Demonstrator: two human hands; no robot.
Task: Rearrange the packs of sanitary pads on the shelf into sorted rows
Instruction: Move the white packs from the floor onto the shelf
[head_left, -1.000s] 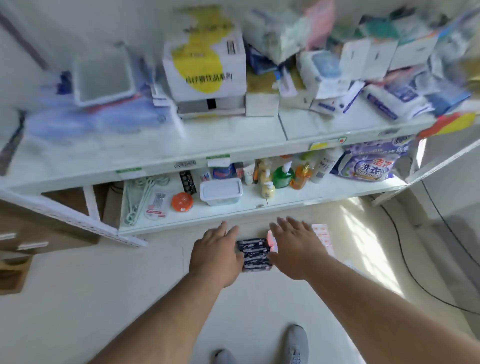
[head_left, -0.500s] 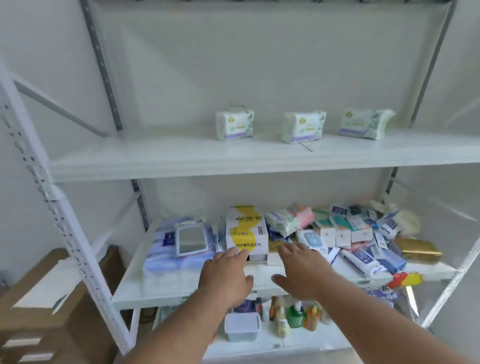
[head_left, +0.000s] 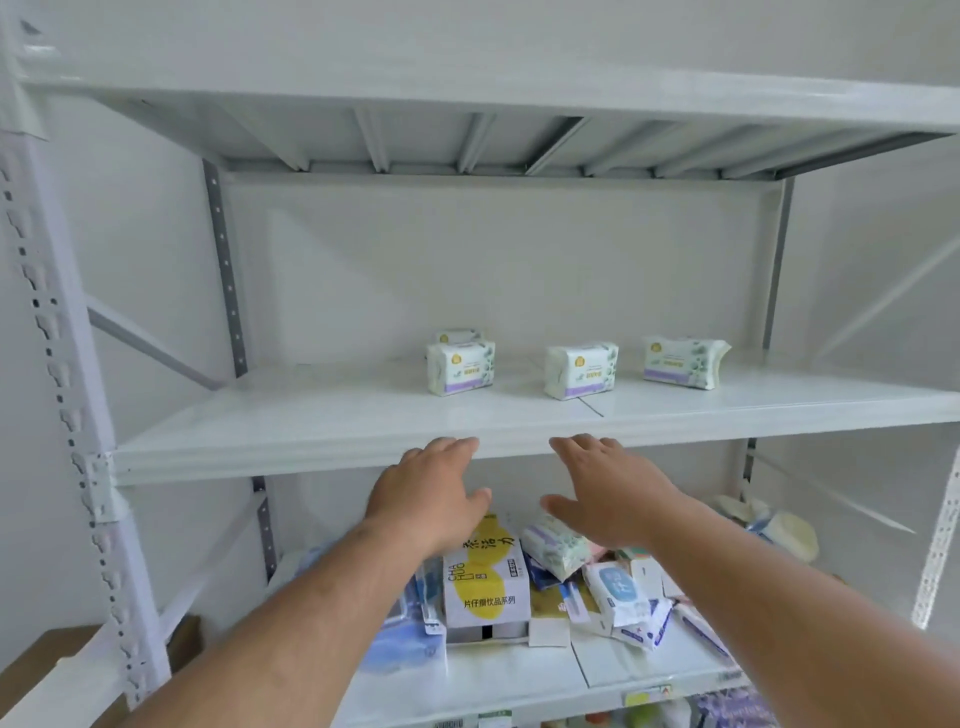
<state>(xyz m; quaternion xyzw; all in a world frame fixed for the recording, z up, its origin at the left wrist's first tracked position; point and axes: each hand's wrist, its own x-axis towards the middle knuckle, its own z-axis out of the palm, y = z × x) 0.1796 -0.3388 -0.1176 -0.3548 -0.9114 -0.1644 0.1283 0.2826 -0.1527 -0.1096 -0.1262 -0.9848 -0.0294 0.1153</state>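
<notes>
Packs of sanitary pads on the white shelf (head_left: 311, 421) at mid-frame: left pack (head_left: 460, 368) upright with another pack (head_left: 457, 336) just behind it, middle pack (head_left: 581, 370) upright, right pack (head_left: 681, 361) turned at an angle — all well apart in a loose row. Left hand (head_left: 431, 493) and right hand (head_left: 608, 493) raised at the shelf's front edge, fingers straight and close together, holding nothing. Lower centre — a white-and-yellow box (head_left: 485, 577) among jumbled packets on the shelf below.

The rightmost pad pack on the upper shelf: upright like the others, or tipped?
Tipped. The rightmost pad pack leans back with its printed face angled upward, while the middle pack stands upright on the shelf.
</notes>
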